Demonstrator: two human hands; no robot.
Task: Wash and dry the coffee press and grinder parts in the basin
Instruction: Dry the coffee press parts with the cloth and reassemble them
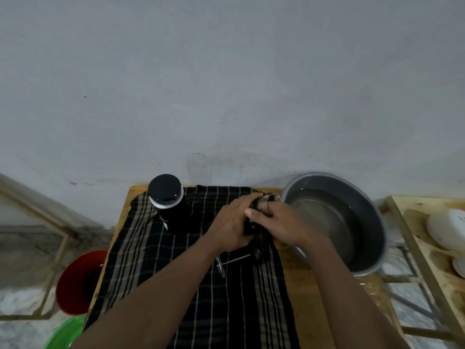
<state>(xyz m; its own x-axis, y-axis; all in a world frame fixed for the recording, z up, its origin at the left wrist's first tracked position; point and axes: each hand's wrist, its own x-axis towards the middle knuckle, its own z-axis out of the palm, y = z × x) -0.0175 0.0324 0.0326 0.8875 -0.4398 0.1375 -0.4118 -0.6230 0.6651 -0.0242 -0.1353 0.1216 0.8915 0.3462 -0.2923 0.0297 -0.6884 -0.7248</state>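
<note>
My left hand (232, 224) and my right hand (279, 222) meet above the black striped cloth (176, 285), next to the grey metal basin (372, 212) that holds water. Together they grip a small shiny metal part (270, 198) wrapped in a fold of the cloth; most of the part is hidden by my fingers. The plunger rod with its filter disc (235, 260) lies on the cloth just below my hands. A black cylindrical jar (167, 197) with a silver rim stands upright at the cloth's back left.
The cloth covers a wooden table (309, 298) against a grey wall. A red bucket (80, 280) and a green tub (65, 333) sit on the floor at the left. At the right, a wooden rack (415, 250) holds white dishes (448, 230).
</note>
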